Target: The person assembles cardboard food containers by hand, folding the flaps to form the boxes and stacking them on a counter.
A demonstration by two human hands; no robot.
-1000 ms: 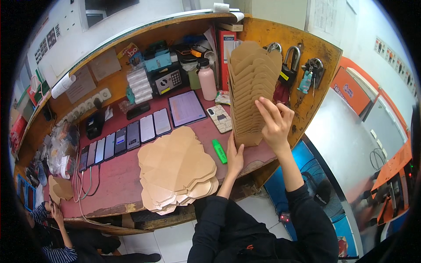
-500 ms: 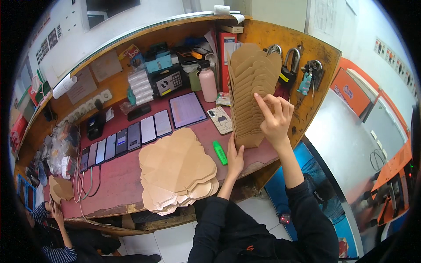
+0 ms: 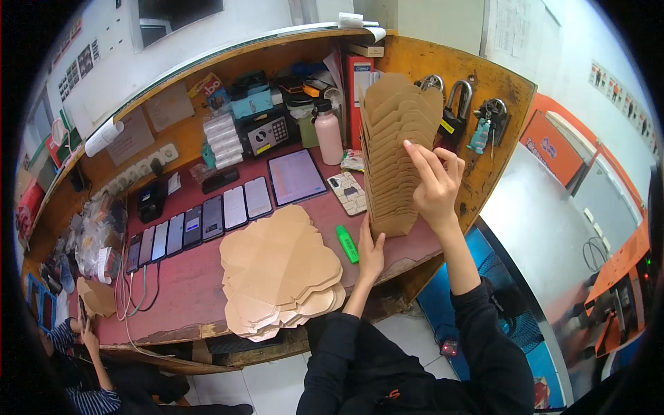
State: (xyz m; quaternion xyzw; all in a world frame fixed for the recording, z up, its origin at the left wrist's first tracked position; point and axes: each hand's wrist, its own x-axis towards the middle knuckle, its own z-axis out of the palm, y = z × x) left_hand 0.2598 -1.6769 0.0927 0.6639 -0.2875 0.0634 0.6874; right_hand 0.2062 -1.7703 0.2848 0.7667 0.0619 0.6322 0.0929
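Observation:
A tall stack of nested brown cardboard food boxes (image 3: pixel 395 162) stands upright at the right end of the desk, its flaps layered one above another. My left hand (image 3: pixel 370 254) grips its lower left side near the base, thumb in front. Along the right side of the stack, my right hand (image 3: pixel 437 181) is raised with the index finger stretched out to the flap edges; it holds nothing and its other fingers are loosely bent. Flat, unfolded cardboard blanks (image 3: pixel 280 259) lie in a pile left of my left hand, overhanging the desk's front edge.
A green highlighter (image 3: pixel 347 243) and a patterned phone (image 3: pixel 348 192) lie beside the stack. Several phones (image 3: pixel 194 225) and a tablet (image 3: pixel 297 176) line the desk (image 3: pixel 187 297). Behind are a pink bottle (image 3: pixel 328 131) and a small safe (image 3: pixel 266 131). Another person's hands (image 3: pixel 86 332) are at far left.
My right index finger has moved slightly up along the flaps of the stack. My left hand keeps its place at the base.

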